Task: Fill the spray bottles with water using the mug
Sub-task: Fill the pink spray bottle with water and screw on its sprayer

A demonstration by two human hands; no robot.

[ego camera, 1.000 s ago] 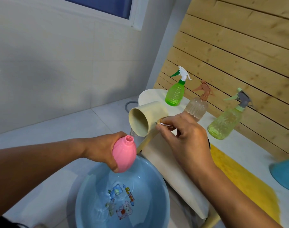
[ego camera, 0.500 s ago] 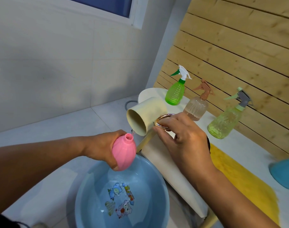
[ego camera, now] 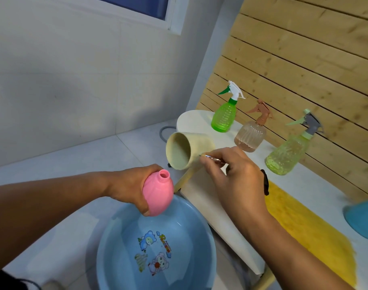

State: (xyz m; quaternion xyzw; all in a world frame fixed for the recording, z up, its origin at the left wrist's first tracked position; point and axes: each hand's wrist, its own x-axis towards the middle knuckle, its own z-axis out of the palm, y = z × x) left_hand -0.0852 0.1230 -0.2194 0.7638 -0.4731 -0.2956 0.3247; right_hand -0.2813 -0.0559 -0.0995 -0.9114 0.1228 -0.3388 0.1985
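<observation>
My left hand point(ego camera: 129, 185) grips a pink spray bottle point(ego camera: 158, 195) with no spray head, its open neck tilted up, over the far rim of a blue basin point(ego camera: 107, 245) holding water. My right hand point(ego camera: 235, 174) holds a cream mug point(ego camera: 187, 150) by its metal ring handle, tipped on its side with the mouth facing the pink bottle, just above and right of the neck. No water runs from the mug. On the white table stand a green spray bottle point(ego camera: 224, 117), a peach one point(ego camera: 251, 135) and a pale yellow-green one point(ego camera: 287, 151), all capped.
The white table point(ego camera: 210, 206) has a yellow cloth point(ego camera: 304, 225) on it and a blue container point(ego camera: 365, 218) at the right edge. A wooden slat wall point(ego camera: 304, 59) backs the table. A grey hose ring point(ego camera: 164, 132) lies on the tiled floor beyond the mug.
Water trickled from the mug toward the pink bottle a second ago; that flow has stopped. The mug has lifted slightly away and the bottle's neck has tilted more upright.
</observation>
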